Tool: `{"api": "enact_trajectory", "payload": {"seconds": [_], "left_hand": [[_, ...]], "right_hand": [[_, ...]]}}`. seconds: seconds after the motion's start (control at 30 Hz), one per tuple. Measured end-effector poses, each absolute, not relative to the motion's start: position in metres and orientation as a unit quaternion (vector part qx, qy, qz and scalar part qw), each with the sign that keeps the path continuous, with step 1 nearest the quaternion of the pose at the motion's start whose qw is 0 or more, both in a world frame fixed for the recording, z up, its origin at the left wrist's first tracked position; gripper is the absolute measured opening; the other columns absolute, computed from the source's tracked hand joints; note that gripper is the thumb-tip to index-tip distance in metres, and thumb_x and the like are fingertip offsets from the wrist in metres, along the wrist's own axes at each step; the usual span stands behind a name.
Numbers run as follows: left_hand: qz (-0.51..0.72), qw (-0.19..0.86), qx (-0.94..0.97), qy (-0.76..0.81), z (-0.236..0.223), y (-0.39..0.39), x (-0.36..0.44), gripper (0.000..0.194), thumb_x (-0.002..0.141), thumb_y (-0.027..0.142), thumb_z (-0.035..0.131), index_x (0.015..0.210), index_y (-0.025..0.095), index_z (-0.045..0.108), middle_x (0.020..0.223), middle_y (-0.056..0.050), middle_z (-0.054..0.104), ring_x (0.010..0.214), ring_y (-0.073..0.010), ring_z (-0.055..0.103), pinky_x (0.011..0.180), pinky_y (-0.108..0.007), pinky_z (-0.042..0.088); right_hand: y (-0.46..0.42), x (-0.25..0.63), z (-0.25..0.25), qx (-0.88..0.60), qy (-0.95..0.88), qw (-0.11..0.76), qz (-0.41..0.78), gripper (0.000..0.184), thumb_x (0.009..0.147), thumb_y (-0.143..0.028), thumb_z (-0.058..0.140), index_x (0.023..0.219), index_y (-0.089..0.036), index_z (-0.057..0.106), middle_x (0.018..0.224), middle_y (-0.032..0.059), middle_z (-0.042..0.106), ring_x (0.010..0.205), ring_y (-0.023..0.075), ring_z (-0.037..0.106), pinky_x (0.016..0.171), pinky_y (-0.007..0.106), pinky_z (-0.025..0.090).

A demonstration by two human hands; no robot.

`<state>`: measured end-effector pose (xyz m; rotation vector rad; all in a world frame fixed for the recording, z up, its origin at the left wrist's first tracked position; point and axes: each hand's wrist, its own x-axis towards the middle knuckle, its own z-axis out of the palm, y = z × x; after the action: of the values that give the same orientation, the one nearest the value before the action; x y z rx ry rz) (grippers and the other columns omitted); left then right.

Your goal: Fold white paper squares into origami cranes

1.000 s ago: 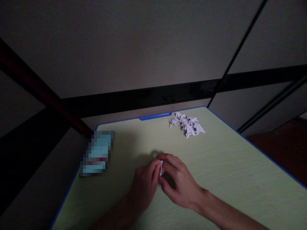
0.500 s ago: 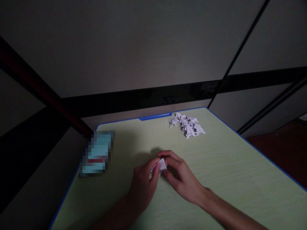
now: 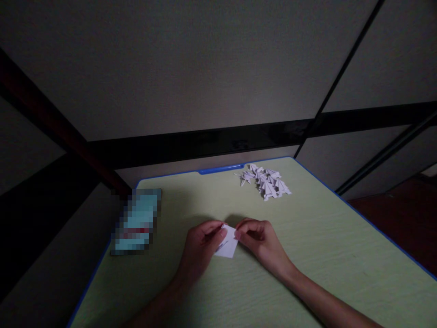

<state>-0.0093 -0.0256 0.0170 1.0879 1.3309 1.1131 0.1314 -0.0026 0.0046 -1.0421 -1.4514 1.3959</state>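
A small folded piece of white paper is held above the front middle of the table, its flat face turned toward me with a dark line near its left side. My left hand pinches its upper left edge between thumb and fingers. At the upper right corner, the thumb and forefinger of my right hand close on the same paper. Beyond the hands, toward the back right, lies a cluster of several folded white paper figures with pointed tips.
The pale green table has a blue rim and a blue tray-like strip at its back edge. A blurred-out flat device, phone-like in shape, lies at the left edge. A panelled cabinet front stands directly behind the table.
The paper now shows a wider, flatter face where earlier only a pointed fold was visible. My right hand has shifted slightly right, and the two hands are farther apart.
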Motion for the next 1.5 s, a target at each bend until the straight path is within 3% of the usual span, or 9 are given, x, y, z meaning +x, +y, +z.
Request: {"api": "enact_trajectory", "payload": {"seconds": [0.2, 0.57, 0.73, 0.87, 1.0, 1.23, 1.5], "left_hand": [[0.468, 0.502, 0.436, 0.582, 0.018, -0.027, -0.009, 0.018, 0.062, 0.028, 0.058, 0.054, 0.011, 0.060, 0.045, 0.004, 0.047, 0.044, -0.0074, 0.039, 0.041, -0.017, 0.028], [0.457, 0.459, 0.461, 0.606, 0.011, -0.029, -0.004, 0.023, 0.066, 0.031, 0.051, 0.052, 0.013, 0.051, 0.046, 0.004, 0.043, 0.045, -0.0082, 0.038, 0.041, -0.017, 0.029], [0.453, 0.410, 0.488, 0.623, 0.010, -0.030, -0.006, 0.030, 0.068, 0.035, 0.048, 0.047, 0.014, 0.050, 0.040, 0.005, 0.043, 0.040, -0.0085, 0.040, 0.038, -0.018, 0.029], [0.462, 0.381, 0.493, 0.631, 0.013, -0.026, -0.013, 0.030, 0.068, 0.033, 0.049, 0.045, 0.015, 0.048, 0.036, 0.006, 0.040, 0.035, -0.0073, 0.038, 0.035, -0.017, 0.027], [0.450, 0.418, 0.491, 0.618, 0.014, -0.022, -0.018, 0.028, 0.067, 0.033, 0.049, 0.046, 0.014, 0.049, 0.037, 0.006, 0.040, 0.035, -0.0071, 0.038, 0.035, -0.017, 0.027], [0.406, 0.488, 0.504, 0.585, 0.013, -0.023, -0.016, 0.026, 0.065, 0.033, 0.049, 0.049, 0.013, 0.053, 0.037, 0.005, 0.041, 0.034, -0.0069, 0.037, 0.034, -0.017, 0.026], [0.383, 0.490, 0.544, 0.563, 0.020, -0.024, -0.015, 0.024, 0.065, 0.030, 0.049, 0.049, 0.013, 0.054, 0.039, 0.005, 0.041, 0.036, -0.0062, 0.036, 0.035, -0.017, 0.027]], "right_hand": [[-0.011, 0.127, 0.009, -0.417, -0.590, 0.425, 0.545, 0.014, 0.064, -0.018, 0.055, 0.051, -0.013, 0.059, 0.061, 0.0031, 0.057, 0.057, 0.0124, 0.049, 0.052, 0.023, 0.037], [-0.015, 0.124, 0.005, -0.448, -0.560, 0.466, 0.519, 0.019, 0.065, -0.022, 0.056, 0.049, -0.013, 0.055, 0.054, 0.0008, 0.055, 0.053, 0.0116, 0.047, 0.051, 0.022, 0.036], [-0.011, 0.124, 0.002, -0.436, -0.522, 0.469, 0.564, 0.018, 0.064, -0.024, 0.059, 0.050, -0.013, 0.059, 0.055, 0.0011, 0.057, 0.052, 0.0115, 0.048, 0.051, 0.023, 0.037], [-0.009, 0.129, 0.005, -0.364, -0.539, 0.462, 0.603, 0.010, 0.065, -0.022, 0.061, 0.058, -0.015, 0.063, 0.067, 0.0030, 0.061, 0.061, 0.0129, 0.053, 0.057, 0.025, 0.040], [-0.007, 0.134, 0.009, -0.269, -0.589, 0.460, 0.608, 0.003, 0.068, -0.016, 0.060, 0.066, -0.017, 0.062, 0.085, 0.0050, 0.060, 0.078, 0.0145, 0.054, 0.067, 0.026, 0.041], [0.001, 0.142, 0.008, -0.240, -0.638, 0.424, 0.597, 0.014, 0.069, -0.014, 0.060, 0.081, -0.020, 0.064, 0.100, 0.0060, 0.054, 0.080, 0.0129, 0.054, 0.066, 0.024, 0.044], [0.006, 0.143, 0.006, -0.262, -0.615, 0.421, 0.613, 0.004, 0.066, -0.017, 0.062, 0.065, -0.017, 0.066, 0.079, 0.0028, 0.060, 0.069, 0.0106, 0.054, 0.060, 0.022, 0.043]]}}
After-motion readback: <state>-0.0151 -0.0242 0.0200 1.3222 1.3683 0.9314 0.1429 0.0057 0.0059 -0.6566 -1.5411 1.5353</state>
